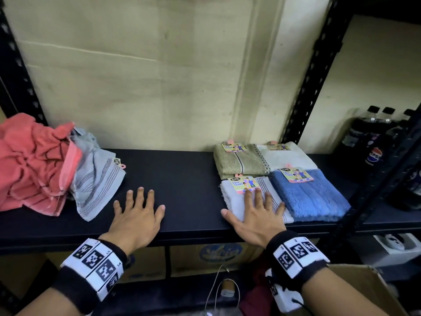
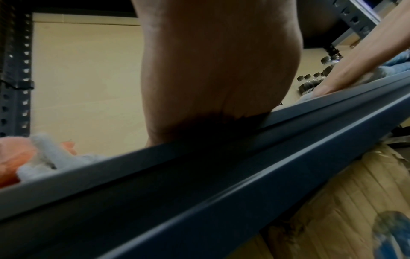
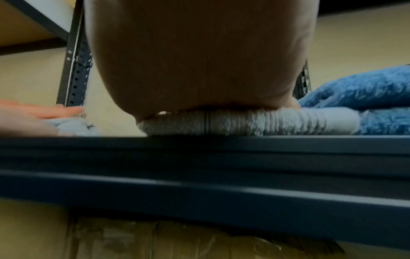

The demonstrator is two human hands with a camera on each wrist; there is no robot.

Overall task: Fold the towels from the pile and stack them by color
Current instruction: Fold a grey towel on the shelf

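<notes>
On shelf [image 1: 182, 179], hands flat: right hand [image 1: 255, 215] presses grey towel [image 1: 230, 197].

Dim indoor light is leaving the dark shelf [image 1: 182, 174] murky, wide-angle bending is curving the rack posts [image 1: 312, 71] at the head view's edges, and both wrist views are showing soft, blurred, shadowed palms close to the lens.
</notes>
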